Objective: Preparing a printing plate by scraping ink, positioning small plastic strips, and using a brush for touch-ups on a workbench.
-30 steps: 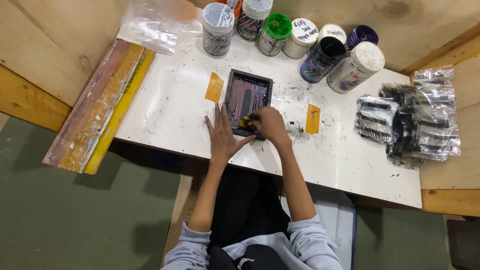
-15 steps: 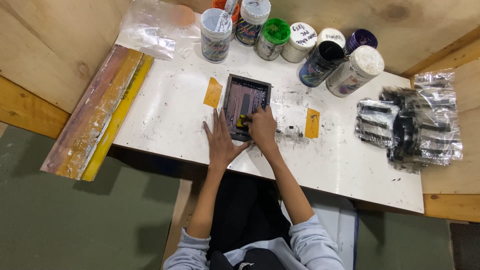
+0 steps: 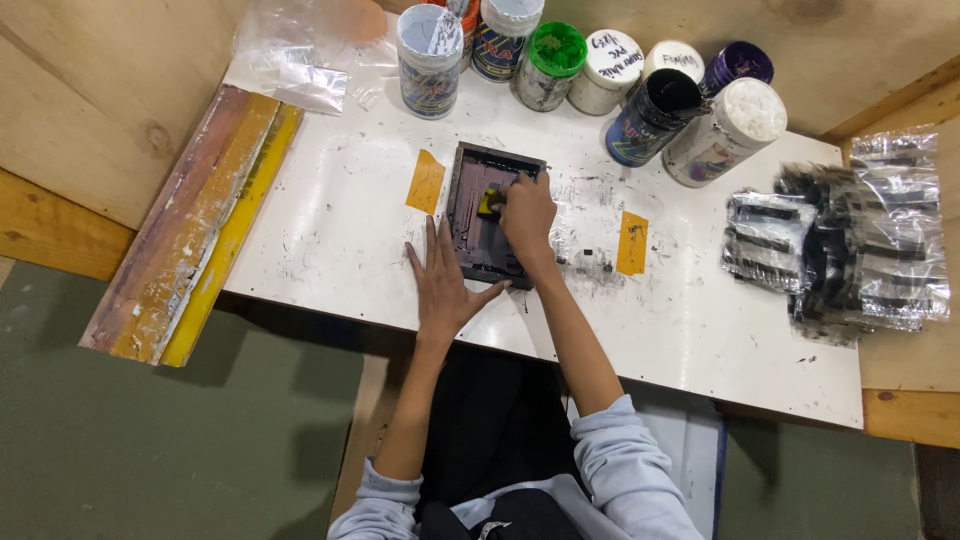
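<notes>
Frame [image 3: 492, 214], one small dark screen, lies mid-table [image 3: 330, 230] with its long axis running away from the person. Right hand [image 3: 526, 210] is closed on a yellow squeegee [image 3: 490, 201] at its far end; left hand [image 3: 441, 287] lies flat, fingers spread, at the near-left corner. Seven jars [image 3: 430, 45] line the far edge; two yellow tapes [image 3: 426, 182] flank the frame.

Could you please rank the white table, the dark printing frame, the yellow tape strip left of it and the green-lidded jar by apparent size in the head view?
1. White table
2. Printing frame
3 and 4. Green-lidded jar and tape strip look alike; the taller jar stands nearer the camera.
</notes>
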